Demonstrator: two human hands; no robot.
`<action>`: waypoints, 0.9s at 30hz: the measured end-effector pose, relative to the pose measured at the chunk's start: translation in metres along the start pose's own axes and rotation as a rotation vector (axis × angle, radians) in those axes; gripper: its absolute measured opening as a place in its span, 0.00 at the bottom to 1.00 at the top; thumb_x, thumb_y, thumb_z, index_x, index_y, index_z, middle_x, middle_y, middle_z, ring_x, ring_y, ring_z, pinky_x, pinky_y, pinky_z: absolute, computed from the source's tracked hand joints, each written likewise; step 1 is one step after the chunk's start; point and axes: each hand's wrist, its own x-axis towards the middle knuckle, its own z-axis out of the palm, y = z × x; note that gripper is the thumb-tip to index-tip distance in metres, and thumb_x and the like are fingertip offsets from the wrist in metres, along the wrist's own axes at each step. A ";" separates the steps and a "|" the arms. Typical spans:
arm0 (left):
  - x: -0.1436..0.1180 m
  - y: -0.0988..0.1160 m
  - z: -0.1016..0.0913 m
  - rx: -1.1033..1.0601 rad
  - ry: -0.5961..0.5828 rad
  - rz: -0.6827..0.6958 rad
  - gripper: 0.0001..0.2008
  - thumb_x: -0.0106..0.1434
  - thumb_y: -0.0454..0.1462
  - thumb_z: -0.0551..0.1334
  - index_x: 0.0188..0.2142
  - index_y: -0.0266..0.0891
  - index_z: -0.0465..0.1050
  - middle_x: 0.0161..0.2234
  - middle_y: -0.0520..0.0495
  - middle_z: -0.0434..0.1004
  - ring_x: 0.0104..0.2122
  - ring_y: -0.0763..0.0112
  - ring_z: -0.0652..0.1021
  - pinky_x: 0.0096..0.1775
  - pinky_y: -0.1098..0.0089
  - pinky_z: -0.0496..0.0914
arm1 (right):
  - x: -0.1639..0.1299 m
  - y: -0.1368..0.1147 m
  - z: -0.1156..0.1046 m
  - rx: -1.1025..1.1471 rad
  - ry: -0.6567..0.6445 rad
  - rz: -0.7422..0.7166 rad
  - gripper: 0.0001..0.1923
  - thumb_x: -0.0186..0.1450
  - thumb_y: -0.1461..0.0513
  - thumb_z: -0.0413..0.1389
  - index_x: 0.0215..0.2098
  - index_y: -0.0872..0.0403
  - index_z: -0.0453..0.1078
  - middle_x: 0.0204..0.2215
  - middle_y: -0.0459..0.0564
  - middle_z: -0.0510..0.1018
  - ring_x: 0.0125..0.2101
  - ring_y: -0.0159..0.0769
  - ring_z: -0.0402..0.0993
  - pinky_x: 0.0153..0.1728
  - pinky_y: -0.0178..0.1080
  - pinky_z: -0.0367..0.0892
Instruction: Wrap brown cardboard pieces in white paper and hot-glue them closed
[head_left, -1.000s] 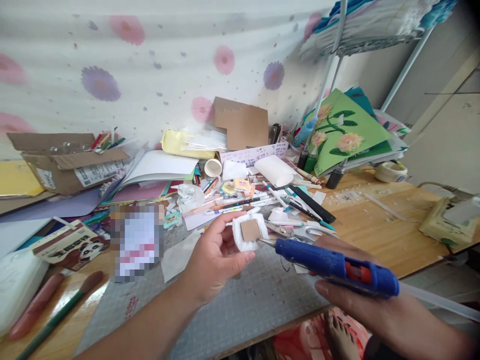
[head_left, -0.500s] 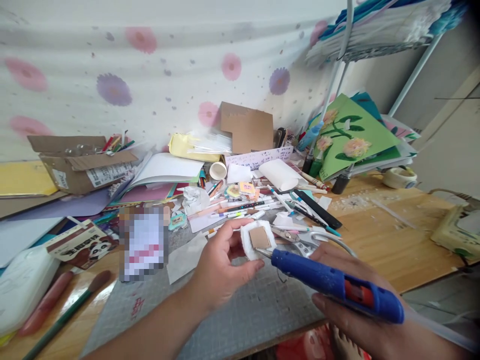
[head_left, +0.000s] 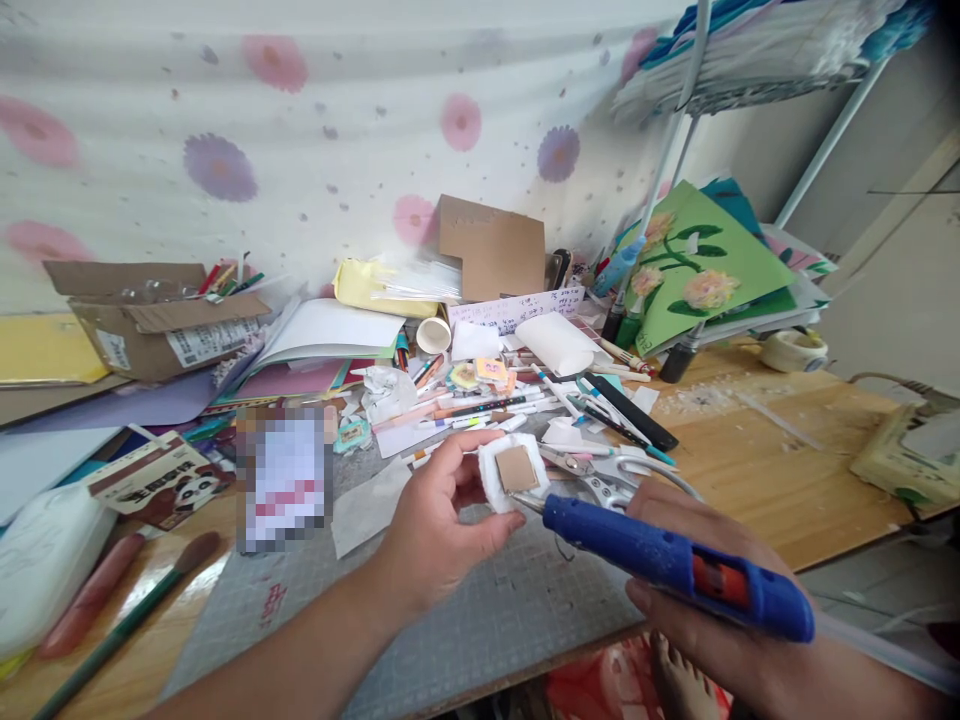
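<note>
Between the fingers and thumb of my left hand (head_left: 442, 515) is a small white fluffy square piece (head_left: 491, 487) with a brown cardboard square (head_left: 517, 467) on its face. My right hand (head_left: 697, 570) grips a blue glue gun (head_left: 667, 562); a clear glue stick (head_left: 885, 650) runs out of its back end. The metal nozzle (head_left: 529, 500) points left and meets the lower edge of the cardboard square. Scissors (head_left: 600, 480) lie just behind the nozzle. Below both hands spreads a grey cutting mat (head_left: 480, 620).
Behind my hands, pens and markers (head_left: 480, 405) lie heaped with paper scraps. A cardboard box (head_left: 157, 320) stands at the back left, a green flower picture (head_left: 705, 265) at the right under a rack. A brush (head_left: 142, 610) rests at the left.
The view has shifted slightly. My hands keep nearly the same pose, and the nozzle stays at the lower edge of the cardboard square. The white piece is tilted a little differently.
</note>
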 end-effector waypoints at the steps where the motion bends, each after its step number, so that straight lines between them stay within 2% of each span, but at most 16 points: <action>1: 0.000 0.000 0.000 0.003 -0.002 0.003 0.25 0.51 0.32 0.68 0.47 0.43 0.63 0.41 0.49 0.77 0.40 0.69 0.77 0.40 0.74 0.69 | 0.000 -0.001 0.000 -0.006 0.003 0.005 0.08 0.59 0.65 0.52 0.23 0.51 0.59 0.25 0.45 0.70 0.27 0.34 0.70 0.26 0.34 0.66; 5: 0.000 0.000 0.000 0.008 0.008 0.004 0.25 0.50 0.31 0.68 0.47 0.44 0.64 0.41 0.50 0.77 0.40 0.69 0.77 0.39 0.74 0.69 | -0.003 0.005 0.002 -0.049 -0.016 0.001 0.06 0.59 0.64 0.52 0.24 0.51 0.60 0.24 0.44 0.69 0.25 0.32 0.68 0.24 0.33 0.65; 11: 0.001 -0.002 -0.001 -0.044 0.028 0.020 0.25 0.50 0.31 0.68 0.47 0.44 0.64 0.42 0.51 0.77 0.41 0.71 0.76 0.41 0.74 0.69 | -0.010 0.011 -0.001 -0.083 0.110 0.046 0.07 0.58 0.64 0.52 0.23 0.49 0.60 0.22 0.46 0.70 0.26 0.36 0.70 0.24 0.35 0.66; 15: 0.000 -0.002 -0.001 -0.055 0.021 0.008 0.25 0.50 0.31 0.68 0.47 0.45 0.64 0.42 0.51 0.77 0.40 0.71 0.76 0.41 0.75 0.69 | -0.012 0.010 -0.009 -0.127 0.150 0.043 0.09 0.56 0.66 0.53 0.21 0.49 0.60 0.21 0.45 0.71 0.26 0.37 0.72 0.22 0.34 0.68; 21: 0.000 0.000 0.000 -0.022 -0.010 -0.012 0.25 0.50 0.31 0.68 0.47 0.44 0.64 0.42 0.51 0.77 0.41 0.71 0.76 0.41 0.75 0.69 | -0.011 0.004 -0.008 -0.081 0.110 0.069 0.07 0.55 0.64 0.55 0.21 0.49 0.63 0.22 0.46 0.73 0.26 0.37 0.72 0.22 0.35 0.67; 27: -0.001 -0.001 0.001 0.017 -0.078 -0.005 0.25 0.51 0.30 0.67 0.47 0.43 0.63 0.42 0.50 0.77 0.42 0.69 0.76 0.43 0.72 0.68 | -0.007 -0.005 -0.001 0.017 0.045 0.131 0.03 0.59 0.62 0.51 0.28 0.50 0.66 0.24 0.45 0.71 0.26 0.35 0.69 0.26 0.36 0.65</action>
